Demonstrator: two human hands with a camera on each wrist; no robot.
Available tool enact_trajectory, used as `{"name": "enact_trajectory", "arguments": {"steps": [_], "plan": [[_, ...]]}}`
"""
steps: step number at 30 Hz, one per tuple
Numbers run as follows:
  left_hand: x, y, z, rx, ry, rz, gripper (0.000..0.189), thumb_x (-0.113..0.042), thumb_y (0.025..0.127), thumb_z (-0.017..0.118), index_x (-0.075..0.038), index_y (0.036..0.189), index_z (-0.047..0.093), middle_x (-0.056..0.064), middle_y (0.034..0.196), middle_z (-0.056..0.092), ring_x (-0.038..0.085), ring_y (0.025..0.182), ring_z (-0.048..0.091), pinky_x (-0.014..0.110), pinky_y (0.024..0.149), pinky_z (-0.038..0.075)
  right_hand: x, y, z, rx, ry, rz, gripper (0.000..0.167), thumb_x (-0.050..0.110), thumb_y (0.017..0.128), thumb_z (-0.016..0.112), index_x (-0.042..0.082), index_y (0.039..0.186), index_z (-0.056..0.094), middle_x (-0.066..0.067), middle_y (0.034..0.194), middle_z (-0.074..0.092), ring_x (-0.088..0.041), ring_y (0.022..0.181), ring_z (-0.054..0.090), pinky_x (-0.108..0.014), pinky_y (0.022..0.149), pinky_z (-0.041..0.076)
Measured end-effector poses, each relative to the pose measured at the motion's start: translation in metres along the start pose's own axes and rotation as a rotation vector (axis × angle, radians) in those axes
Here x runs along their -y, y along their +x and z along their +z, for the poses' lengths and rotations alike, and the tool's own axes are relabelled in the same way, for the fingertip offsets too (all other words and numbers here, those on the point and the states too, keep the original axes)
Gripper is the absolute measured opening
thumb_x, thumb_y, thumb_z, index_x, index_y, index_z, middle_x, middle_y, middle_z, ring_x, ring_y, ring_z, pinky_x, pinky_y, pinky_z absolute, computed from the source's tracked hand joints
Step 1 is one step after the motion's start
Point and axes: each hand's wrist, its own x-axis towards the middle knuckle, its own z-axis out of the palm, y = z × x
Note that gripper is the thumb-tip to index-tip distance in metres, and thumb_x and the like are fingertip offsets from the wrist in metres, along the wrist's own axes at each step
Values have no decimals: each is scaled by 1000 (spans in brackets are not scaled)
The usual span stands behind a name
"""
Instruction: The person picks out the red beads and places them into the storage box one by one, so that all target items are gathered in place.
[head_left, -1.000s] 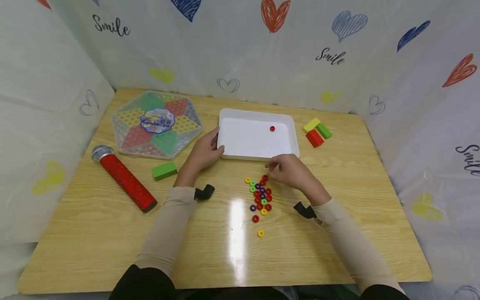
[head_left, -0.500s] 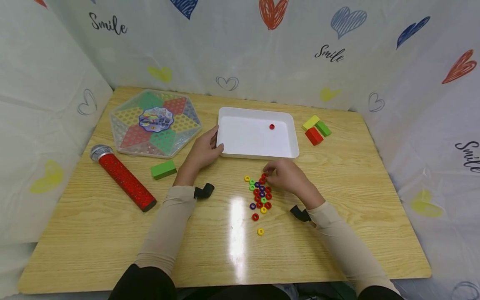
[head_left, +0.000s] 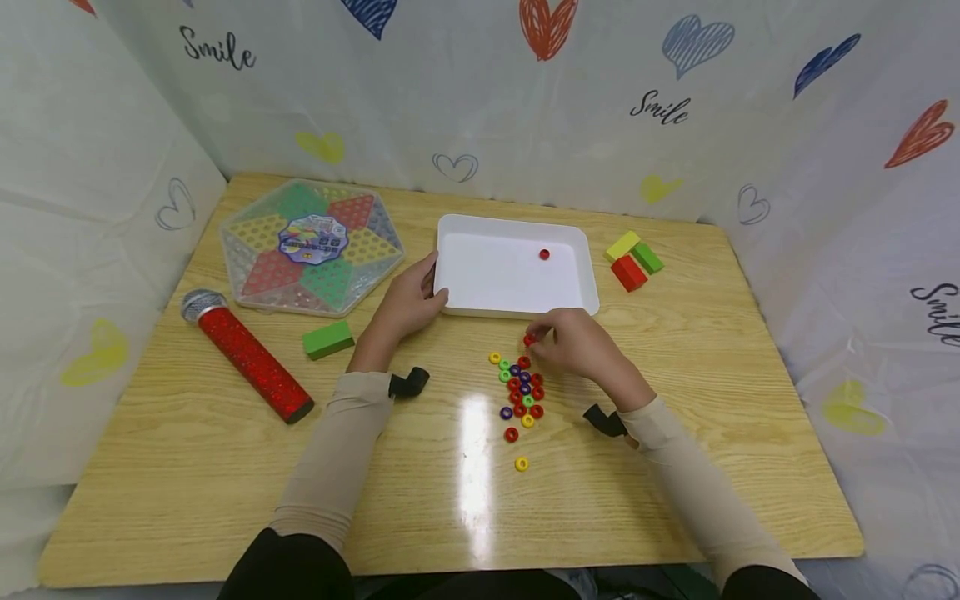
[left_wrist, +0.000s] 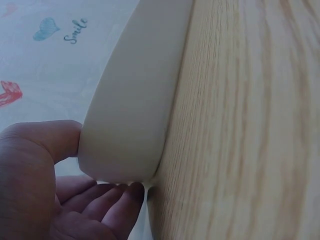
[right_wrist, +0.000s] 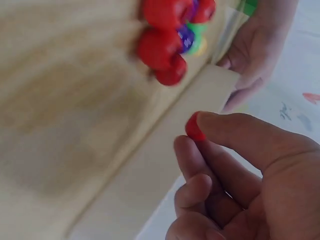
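Observation:
Thumb and forefinger of my right hand [head_left: 579, 343] pinch a small red ring bead [right_wrist: 194, 127], just in front of the tray's near wall in the head view. Below it lies a loose cluster of ring beads [head_left: 537, 392] in red, purple, green and yellow. My left hand [head_left: 408, 302] holds the near left corner of a shallow white tray [head_left: 495, 268]. In the left wrist view its thumb [left_wrist: 65, 140] lies against one side of that corner and the other fingers against the adjoining one. A single red bead [head_left: 544, 254] sits inside the tray, right of its middle.
To the left are a hexagonal game box [head_left: 311, 250], a red glittery microphone [head_left: 251, 358] and a green block [head_left: 327, 340]. Red, yellow and green blocks [head_left: 628, 272] stand right of the tray. One yellow bead [head_left: 521, 464] lies nearer the table's front edge.
My right hand has come down to the top of the bead cluster, taken hold of a red bead and lifted it slightly toward the tray. The left hand stays at the tray's corner.

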Motion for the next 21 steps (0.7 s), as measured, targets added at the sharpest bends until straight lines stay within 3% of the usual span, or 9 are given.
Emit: {"name": "enact_trajectory", "arguments": {"steps": [12, 17, 21], "plan": [[5, 1, 0, 3, -9, 6, 74, -13, 102, 58, -6, 163, 16, 12, 168, 22, 22, 153, 29, 35, 121, 39, 8, 44, -39, -44, -2, -45, 17, 17, 91, 75, 7, 104, 78, -8, 95, 76, -23, 80, 61, -35, 73, 51], [5, 1, 1, 8, -10, 9, 74, -14, 102, 57, -7, 163, 16, 11, 168, 22, 21, 153, 29, 34, 120, 39, 5, 66, -48, -28, 0, -1, 19, 17, 92, 73, 5, 106, 78, -10, 97, 75, -24, 78, 62, -34, 69, 52], [5, 1, 1, 8, -16, 12, 74, -14, 102, 57, -7, 163, 16, 11, 168, 22, 21, 153, 30, 34, 120, 40, 3, 83, -54, -17, 14, 42, 21, 16, 91, 72, 4, 108, 77, -13, 101, 75, -25, 89, 66, -38, 76, 56]]}}
